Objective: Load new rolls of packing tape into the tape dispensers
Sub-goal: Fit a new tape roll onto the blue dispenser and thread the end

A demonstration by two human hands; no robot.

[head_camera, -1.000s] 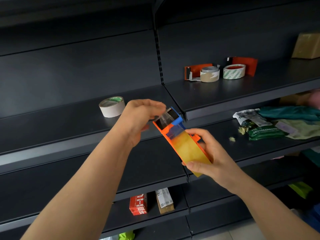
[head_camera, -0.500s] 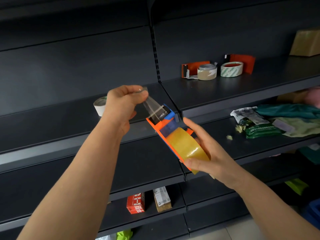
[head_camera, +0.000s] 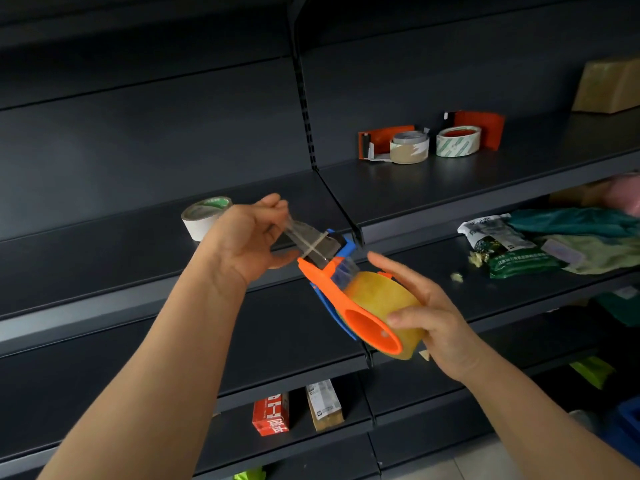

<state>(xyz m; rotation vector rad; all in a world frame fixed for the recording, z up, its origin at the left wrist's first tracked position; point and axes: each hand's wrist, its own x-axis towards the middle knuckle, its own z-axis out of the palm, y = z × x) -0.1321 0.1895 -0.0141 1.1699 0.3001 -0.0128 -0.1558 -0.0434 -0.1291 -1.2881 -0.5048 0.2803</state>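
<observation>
- The right hand [head_camera: 427, 318] grips the yellowish tape roll [head_camera: 382, 301] seated in the orange and blue dispenser [head_camera: 323, 284], with the thumb on the roll's near side and the fingers round the far side
- The left hand [head_camera: 247, 239] pinches the end of the clear tape strip [head_camera: 310, 240], which runs from the dispenser's head up to the fingertips
- Both hands are apart, held in the air in front of the dark shelf [head_camera: 138, 258]
- A white roll [head_camera: 199, 220] lies on that shelf, behind the left wrist
- On the higher shelf to the right, 2 red dispensers [head_camera: 384, 138] stand with 2 rolls [head_camera: 459, 142] just beside them
- Packets [head_camera: 512, 247] lie on the right-hand shelf
</observation>
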